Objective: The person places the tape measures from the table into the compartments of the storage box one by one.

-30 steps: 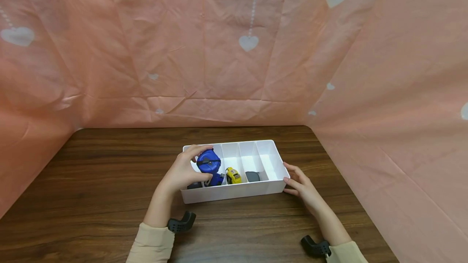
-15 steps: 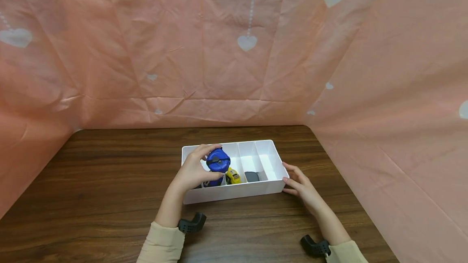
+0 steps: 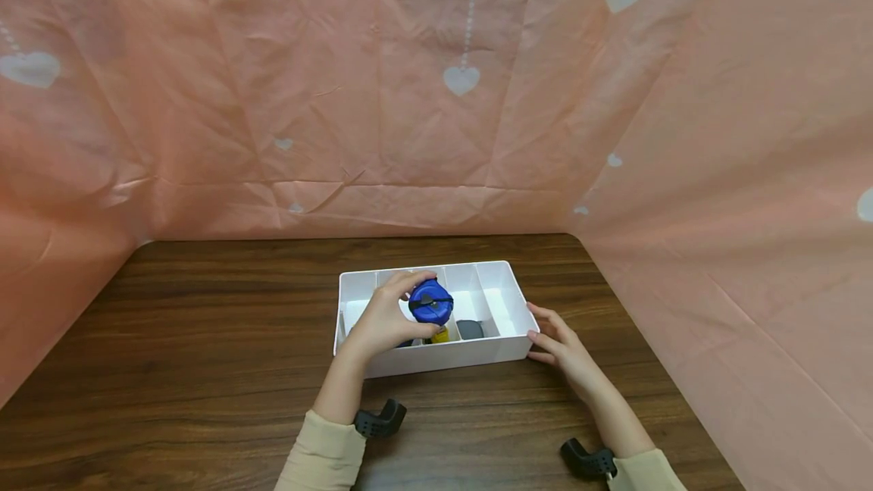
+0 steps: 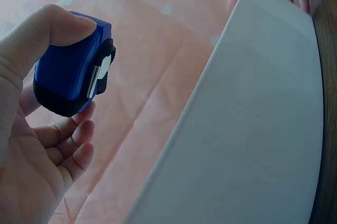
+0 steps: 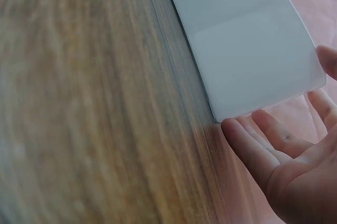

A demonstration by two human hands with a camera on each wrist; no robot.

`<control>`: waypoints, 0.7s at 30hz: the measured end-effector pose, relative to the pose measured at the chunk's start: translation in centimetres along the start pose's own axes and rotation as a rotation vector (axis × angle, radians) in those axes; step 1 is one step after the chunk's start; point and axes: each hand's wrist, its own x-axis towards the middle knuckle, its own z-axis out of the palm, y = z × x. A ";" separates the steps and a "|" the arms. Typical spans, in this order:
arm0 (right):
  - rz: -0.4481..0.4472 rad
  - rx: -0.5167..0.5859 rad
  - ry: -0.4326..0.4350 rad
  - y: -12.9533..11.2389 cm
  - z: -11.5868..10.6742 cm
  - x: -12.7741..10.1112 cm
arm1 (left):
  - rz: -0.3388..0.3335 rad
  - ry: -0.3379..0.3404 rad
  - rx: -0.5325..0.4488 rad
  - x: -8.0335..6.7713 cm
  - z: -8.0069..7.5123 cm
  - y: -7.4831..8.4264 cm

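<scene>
Hand [image 3: 382,320] half over yellow tape measure [image 3: 442,336]

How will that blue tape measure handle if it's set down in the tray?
The blue tape measure looks like a rigid, chunky case, probably heavy for its size. Its rounded black edge might let it rock. The left hand grips it between thumb and fingers.

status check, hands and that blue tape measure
Left hand grips blue tape measure above white tray. Right hand open against tray's right end. Nothing in the way.
</scene>
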 end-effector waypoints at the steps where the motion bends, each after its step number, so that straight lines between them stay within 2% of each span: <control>1: 0.000 0.000 -0.001 0.0 0.0 0.0 | 0.000 0.003 -0.003 0.1 0.2 0.0; 6: -0.007 0.002 -0.007 0.0 0.0 0.0 | 0.006 0.006 -0.010 0.5 0.8 0.4; 13: -0.012 0.006 -0.007 0.0 -0.1 0.0 | 0.009 -0.042 -0.020 0.9 2.0 0.8; 21: -0.011 0.000 -0.008 0.1 -0.1 0.0 | 0.058 -0.042 -0.021 1.3 3.2 0.8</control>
